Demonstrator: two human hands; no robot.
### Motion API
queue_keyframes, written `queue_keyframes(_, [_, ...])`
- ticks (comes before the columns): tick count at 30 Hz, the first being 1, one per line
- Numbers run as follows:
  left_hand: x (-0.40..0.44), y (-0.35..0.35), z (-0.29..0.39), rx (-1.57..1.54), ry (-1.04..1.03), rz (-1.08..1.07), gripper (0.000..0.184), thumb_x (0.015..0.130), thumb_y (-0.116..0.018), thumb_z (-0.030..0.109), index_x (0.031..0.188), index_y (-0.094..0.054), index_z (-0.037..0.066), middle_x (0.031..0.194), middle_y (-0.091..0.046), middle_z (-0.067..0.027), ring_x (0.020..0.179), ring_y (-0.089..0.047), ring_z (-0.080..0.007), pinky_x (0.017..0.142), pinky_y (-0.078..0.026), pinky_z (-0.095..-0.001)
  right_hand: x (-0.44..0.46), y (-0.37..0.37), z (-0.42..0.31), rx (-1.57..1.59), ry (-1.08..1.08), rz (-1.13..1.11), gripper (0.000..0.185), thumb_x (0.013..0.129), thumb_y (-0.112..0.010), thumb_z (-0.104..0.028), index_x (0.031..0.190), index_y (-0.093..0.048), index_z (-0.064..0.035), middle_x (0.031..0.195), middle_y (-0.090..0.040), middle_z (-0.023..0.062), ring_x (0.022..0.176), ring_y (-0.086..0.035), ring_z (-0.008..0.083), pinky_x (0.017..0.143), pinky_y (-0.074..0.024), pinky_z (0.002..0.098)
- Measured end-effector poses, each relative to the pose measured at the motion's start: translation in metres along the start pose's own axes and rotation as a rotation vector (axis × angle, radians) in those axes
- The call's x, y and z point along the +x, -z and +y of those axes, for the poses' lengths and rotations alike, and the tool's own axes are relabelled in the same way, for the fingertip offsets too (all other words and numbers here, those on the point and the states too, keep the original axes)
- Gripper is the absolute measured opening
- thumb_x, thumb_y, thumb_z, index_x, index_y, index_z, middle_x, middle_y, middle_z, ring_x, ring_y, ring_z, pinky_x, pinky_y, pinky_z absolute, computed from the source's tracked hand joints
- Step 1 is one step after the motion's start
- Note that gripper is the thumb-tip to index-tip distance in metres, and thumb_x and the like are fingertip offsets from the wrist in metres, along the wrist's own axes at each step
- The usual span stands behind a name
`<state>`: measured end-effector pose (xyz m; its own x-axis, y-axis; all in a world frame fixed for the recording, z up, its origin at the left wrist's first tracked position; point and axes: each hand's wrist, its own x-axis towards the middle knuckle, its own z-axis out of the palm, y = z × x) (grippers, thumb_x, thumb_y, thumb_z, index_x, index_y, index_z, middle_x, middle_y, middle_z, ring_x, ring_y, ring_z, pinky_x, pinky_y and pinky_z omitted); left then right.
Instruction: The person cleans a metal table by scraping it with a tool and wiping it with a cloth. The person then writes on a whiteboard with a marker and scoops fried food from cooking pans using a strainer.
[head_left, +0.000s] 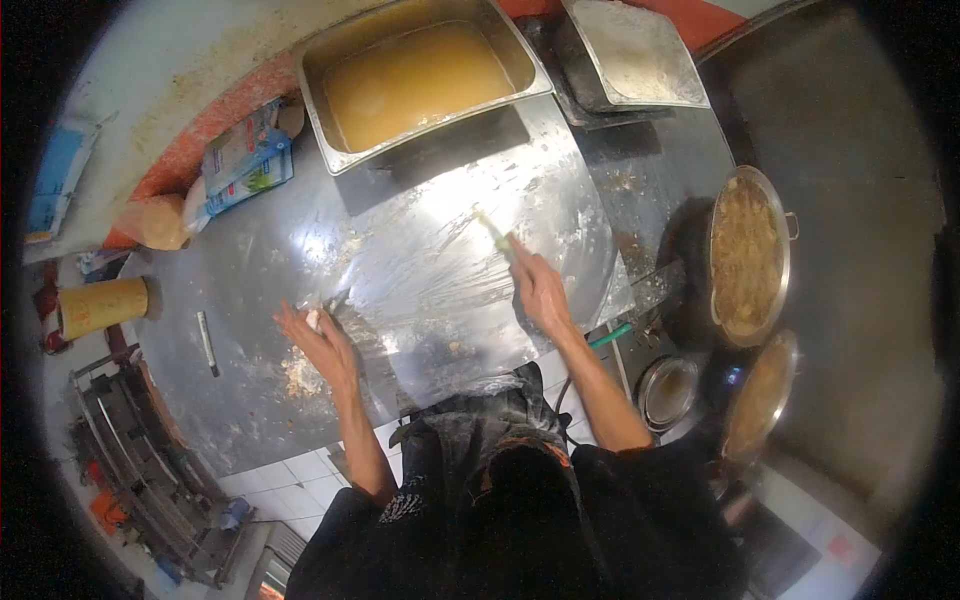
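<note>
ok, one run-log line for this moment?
right hand: holding slim pale-green tool, at metal table | left hand: by pale crumbs, hold unclear | metal tray: yellowish liquid, far side

1. Worktop (560,205): sheet metal, smooth, glossy under the light, dulled by pale, streaky smears.
2. Pale crumbs (303,377): rough, matt, floury.
3. Slim green hand tool (492,231): smooth; probably plastic, too blurred to be sure.
4. Deep rectangular pan (519,62): polished metal, bright rim; yellow liquid (420,80) inside, smooth, glossy.
5. Square tray (645,60): metal, shiny in patches, powdery matt film.
6. Round pan (784,270): shiny metal rim; brown contents (746,250) rough, lumpy.
7. Blue packet (262,180): glossy plastic film, creased.
8. Yellow cup (105,307): smooth, low sheen.
9. Apron (465,410): dark cloth, matt, flour-dusted.
10. Tiles (290,492): white, smooth, glazed.
</note>
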<state>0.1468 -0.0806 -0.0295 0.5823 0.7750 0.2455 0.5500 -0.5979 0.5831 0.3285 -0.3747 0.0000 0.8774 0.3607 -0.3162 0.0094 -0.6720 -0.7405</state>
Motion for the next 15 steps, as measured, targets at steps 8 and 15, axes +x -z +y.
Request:
queue_keyframes(8, [-0.002,0.004,-0.012,-0.025,0.026,-0.020,0.029,0.102,-0.049,0.016,0.123,-0.049,-0.004,0.156,-0.032,-0.0260,0.150,-0.014,-0.0477,0.122,-0.011,-0.0597,-0.016,-0.001,0.006,0.027,0.063,-0.094,0.047,0.101,-0.053,-0.013,0.148,-0.050,-0.0134,0.113,-0.066,0.0246,0.102,-0.064,0.0348,0.096,-0.0473,0.0405])
queue_keyframes(15, [-0.006,0.002,-0.022,0.009,-0.028,-0.033,0.031,0.101,-0.050,0.016,0.124,-0.049,-0.005,0.156,-0.031,-0.0265,0.150,-0.014,-0.0475,0.122,-0.011,-0.0602,-0.033,-0.016,0.007,0.062,0.118,-0.020,0.047,0.102,-0.048,-0.014,0.149,-0.048,-0.0129,0.099,-0.063,0.0268,0.096,-0.059,0.0418,0.091,-0.0458,0.0473])
